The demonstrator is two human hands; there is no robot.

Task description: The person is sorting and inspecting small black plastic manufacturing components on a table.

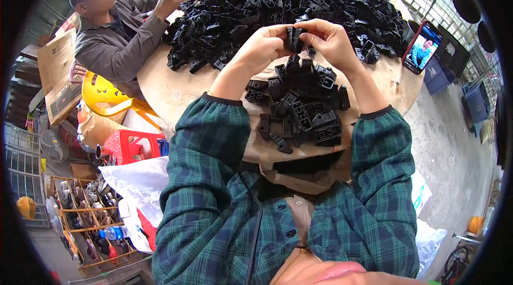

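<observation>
I see a black plastic part [294,40] pinched between the fingertips of the left hand [262,50] and right hand [332,44], just beyond a small heap [304,111]; fingers partly hide it from me. Farther out, the big pile [256,4] gets cut off at the top.

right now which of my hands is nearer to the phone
Right. The right hand is to the left of the phone, apart from it, holding one side of the black part; the left hand is farther left, beyond that part.
</observation>
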